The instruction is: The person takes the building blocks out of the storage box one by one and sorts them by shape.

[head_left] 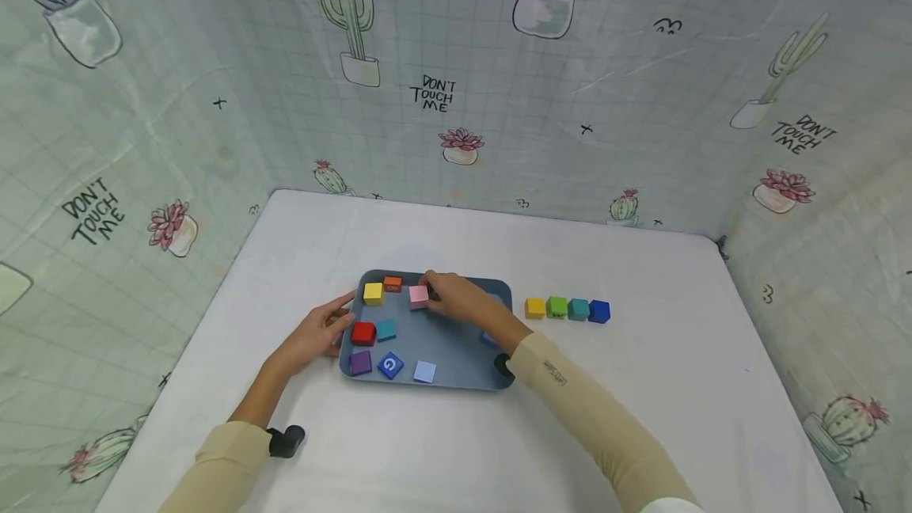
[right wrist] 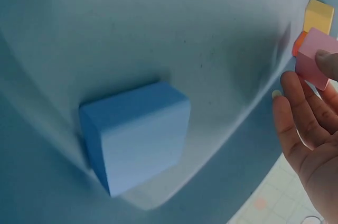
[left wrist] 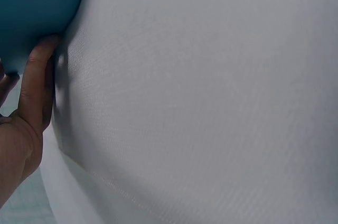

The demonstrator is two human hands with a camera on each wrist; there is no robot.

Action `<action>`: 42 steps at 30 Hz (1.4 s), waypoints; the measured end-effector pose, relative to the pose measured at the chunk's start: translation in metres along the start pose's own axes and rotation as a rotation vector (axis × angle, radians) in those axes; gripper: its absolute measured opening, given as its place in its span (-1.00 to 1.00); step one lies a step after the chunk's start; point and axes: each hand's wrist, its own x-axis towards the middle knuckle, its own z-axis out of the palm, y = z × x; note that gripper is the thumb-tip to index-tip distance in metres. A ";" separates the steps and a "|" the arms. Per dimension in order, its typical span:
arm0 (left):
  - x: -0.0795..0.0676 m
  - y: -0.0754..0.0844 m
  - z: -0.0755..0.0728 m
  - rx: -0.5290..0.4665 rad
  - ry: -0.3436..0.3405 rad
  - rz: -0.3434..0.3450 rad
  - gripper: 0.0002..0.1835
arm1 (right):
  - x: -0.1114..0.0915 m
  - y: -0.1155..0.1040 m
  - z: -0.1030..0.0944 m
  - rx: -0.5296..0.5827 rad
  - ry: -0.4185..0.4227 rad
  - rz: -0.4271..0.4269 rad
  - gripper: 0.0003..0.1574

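Observation:
A pink block (head_left: 418, 297) is pinched between the thumb and fingers of my right hand (head_left: 456, 297), over the back part of a blue-grey tray (head_left: 456, 339). In the right wrist view the thumb lies on the pink block (right wrist: 317, 57). My left hand (head_left: 313, 335) touches the tray's left side; its fingers look fairly straight against the outer wall (left wrist: 42, 2). Near the pink block are an orange block (head_left: 393, 284) and a yellow block (head_left: 374, 294). Red (head_left: 363, 333), teal (head_left: 385, 330) and purple (head_left: 360, 362) blocks sit at the tray's left.
A blue block with a letter (head_left: 390, 365) and a pale blue block (head_left: 424, 371) lie along the tray's front. Another blue block (right wrist: 142, 139) is partly hidden by my right arm in the head view. Right of the tray stands a row of yellow (head_left: 535, 308), green, teal and blue blocks.

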 end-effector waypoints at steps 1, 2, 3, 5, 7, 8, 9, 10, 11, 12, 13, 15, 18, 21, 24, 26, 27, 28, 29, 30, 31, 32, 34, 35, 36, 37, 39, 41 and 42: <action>0.000 0.001 0.000 -0.001 -0.005 0.000 -0.39 | -0.002 0.000 -0.001 -0.007 0.002 -0.004 -0.50; 0.000 0.001 0.000 -0.002 -0.007 0.000 -0.39 | -0.004 0.001 -0.003 -0.005 0.004 -0.008 -0.51; -0.001 0.002 0.000 -0.002 -0.010 0.000 -0.39 | -0.006 0.001 -0.005 -0.006 0.007 -0.013 -0.52; -0.001 0.003 0.000 0.000 -0.008 -0.002 -0.39 | -0.011 0.002 -0.008 0.004 0.018 -0.022 -0.54; -0.002 0.004 0.000 0.004 -0.002 -0.004 -0.39 | -0.015 0.003 -0.012 0.024 0.032 -0.030 -0.55; -0.002 0.004 0.000 0.006 0.001 -0.003 -0.39 | -0.017 0.003 -0.014 0.038 0.039 -0.032 -0.55; -0.002 0.004 0.000 0.008 -0.001 -0.001 -0.39 | -0.019 0.004 -0.015 0.044 0.045 -0.032 -0.55; -0.002 0.004 0.000 0.011 -0.002 0.000 -0.39 | -0.021 0.005 -0.017 0.050 0.048 -0.031 -0.55; -0.001 0.004 0.000 0.011 -0.003 0.000 -0.39 | -0.024 0.006 -0.018 0.058 0.050 -0.028 -0.55; -0.001 0.004 0.000 0.014 -0.007 0.000 -0.38 | -0.026 0.008 -0.019 0.059 0.053 -0.027 -0.54; -0.001 0.003 0.000 0.014 -0.008 -0.004 -0.38 | -0.027 0.010 -0.019 0.061 0.057 -0.028 -0.54; -0.001 0.002 0.001 0.023 -0.012 -0.007 -0.37 | -0.032 0.013 -0.021 0.064 0.064 -0.023 -0.53; -0.002 0.003 0.002 0.034 -0.010 -0.010 -0.37 | -0.039 0.019 -0.025 0.074 0.080 -0.014 -0.54; -0.003 0.004 0.003 0.041 -0.008 -0.002 -0.37 | -0.046 0.025 -0.030 0.085 0.092 0.002 -0.55; -0.003 0.004 0.003 0.045 -0.010 0.004 -0.37 | -0.053 0.030 -0.037 0.084 0.099 0.002 -0.55; -0.002 0.004 0.004 0.045 -0.011 0.003 -0.37 | -0.058 0.035 -0.040 0.084 0.105 -0.001 -0.55; -0.002 0.004 0.004 0.048 -0.012 0.004 -0.37 | -0.060 0.037 -0.041 0.086 0.110 -0.005 -0.56; -0.002 0.004 0.004 0.050 -0.011 0.003 -0.37 | -0.062 0.039 -0.042 0.088 0.115 -0.008 -0.56; -0.002 0.004 0.004 0.052 -0.010 0.001 -0.37 | -0.065 0.041 -0.044 0.090 0.118 -0.006 -0.56; -0.002 0.005 0.004 0.053 -0.009 -0.002 -0.37 | -0.067 0.043 -0.044 0.093 0.124 -0.006 -0.56; -0.001 0.005 0.004 0.055 -0.008 -0.003 -0.37 | -0.069 0.045 -0.046 0.091 0.127 -0.004 -0.57; -0.001 0.005 0.004 0.058 -0.007 -0.005 -0.37 | -0.071 0.046 -0.047 0.095 0.129 0.002 -0.57; -0.001 0.004 0.004 0.059 -0.006 -0.006 -0.37 | -0.075 0.050 -0.048 0.096 0.131 0.017 -0.56; 0.000 0.003 0.004 0.058 -0.006 -0.007 -0.37 | -0.077 0.051 -0.048 0.097 0.130 0.027 -0.56; 0.000 0.003 0.004 0.058 -0.007 -0.006 -0.36 | -0.079 0.053 -0.048 0.099 0.129 0.036 -0.56; 0.000 0.002 0.004 0.059 -0.010 -0.004 -0.36 | -0.081 0.054 -0.048 0.097 0.125 0.045 -0.56; 0.001 0.001 0.004 0.059 -0.010 -0.003 -0.36 | -0.086 0.056 -0.049 0.093 0.116 0.053 -0.55; 0.001 0.002 0.005 0.057 -0.009 -0.004 -0.36 | -0.090 0.057 -0.050 0.081 0.114 0.050 -0.55; 0.001 0.002 0.005 0.057 -0.008 -0.004 -0.36 | -0.093 0.058 -0.050 0.077 0.116 0.047 -0.55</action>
